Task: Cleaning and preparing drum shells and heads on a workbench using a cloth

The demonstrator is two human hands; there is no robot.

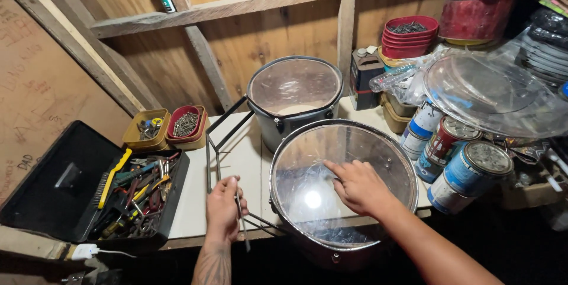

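Observation:
A large drum with a clear, shiny head and a metal rim lies in front of me on a white table. My right hand rests on the drum head, index finger stretched toward its centre. My left hand is closed around a thin metal rod just left of the drum, beside a black metal stand frame. A second, smaller drum stands behind the first.
An open black toolbox full of hand tools sits at the left. Small trays of screws lie behind it. Several paint cans, red bowls and a clear plastic-wrapped disc crowd the right. Wooden wall behind.

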